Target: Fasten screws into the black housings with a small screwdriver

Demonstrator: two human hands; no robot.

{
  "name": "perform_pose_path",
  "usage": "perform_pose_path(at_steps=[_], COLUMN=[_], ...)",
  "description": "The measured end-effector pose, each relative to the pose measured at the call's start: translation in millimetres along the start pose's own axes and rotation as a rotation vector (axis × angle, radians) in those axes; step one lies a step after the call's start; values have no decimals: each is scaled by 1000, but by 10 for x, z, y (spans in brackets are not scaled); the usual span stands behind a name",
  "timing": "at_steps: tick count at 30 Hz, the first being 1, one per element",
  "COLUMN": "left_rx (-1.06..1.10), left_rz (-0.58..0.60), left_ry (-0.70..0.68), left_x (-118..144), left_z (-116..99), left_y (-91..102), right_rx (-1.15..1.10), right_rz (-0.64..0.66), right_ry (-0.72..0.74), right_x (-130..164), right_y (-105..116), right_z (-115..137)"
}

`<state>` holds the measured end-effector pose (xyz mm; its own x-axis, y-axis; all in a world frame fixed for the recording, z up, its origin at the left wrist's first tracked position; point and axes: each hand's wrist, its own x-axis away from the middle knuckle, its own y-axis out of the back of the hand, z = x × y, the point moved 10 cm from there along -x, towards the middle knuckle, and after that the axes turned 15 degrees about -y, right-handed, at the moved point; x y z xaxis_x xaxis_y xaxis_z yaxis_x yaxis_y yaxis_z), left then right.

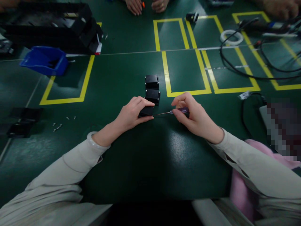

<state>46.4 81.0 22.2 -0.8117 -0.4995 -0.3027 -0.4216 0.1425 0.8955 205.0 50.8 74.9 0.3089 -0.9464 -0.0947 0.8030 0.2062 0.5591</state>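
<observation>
My left hand [133, 113] grips a small black box-shaped part [146, 111] and presses it on the green table, thumb on the near side and fingers on the far side. In my right hand [191, 114] is a screwdriver [182, 110], held by its dark handle between thumb and fingers. Its thin shaft points left, and the tip meets the near right corner of the part, by a small screw. Just beyond stand two similar black parts, a nearer one [152, 95] and a farther one [151, 81], with silvery screws at their corners.
Several loose screws [57, 127] lie at left, near dark parts [20, 128]. A blue bin [45, 61] stands before a black rack [51, 28]. Cables [235, 67] and a white ring [231, 37] lie at right. Another person's hands [147, 5] rest across the table [150, 163].
</observation>
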Motion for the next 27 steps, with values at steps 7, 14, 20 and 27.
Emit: perform_pose_path(at_steps=[7,14,20,27], left_rx=[1,5,3,-3], left_rz=[2,-1,-7,-5], left_ry=[8,3,3,-2], left_x=[4,7,3,5], left_z=[8,6,2,-4], left_y=[-9,-5,4,10], right_rx=[-33,-15,-6,-27], right_rz=[26,15,13,61], right_ry=[-38,-26,-20,-68], right_x=[-12,-7,1,-25], right_y=[-34,-20,-16,-45], right_z=[-51,-38,-31,-75])
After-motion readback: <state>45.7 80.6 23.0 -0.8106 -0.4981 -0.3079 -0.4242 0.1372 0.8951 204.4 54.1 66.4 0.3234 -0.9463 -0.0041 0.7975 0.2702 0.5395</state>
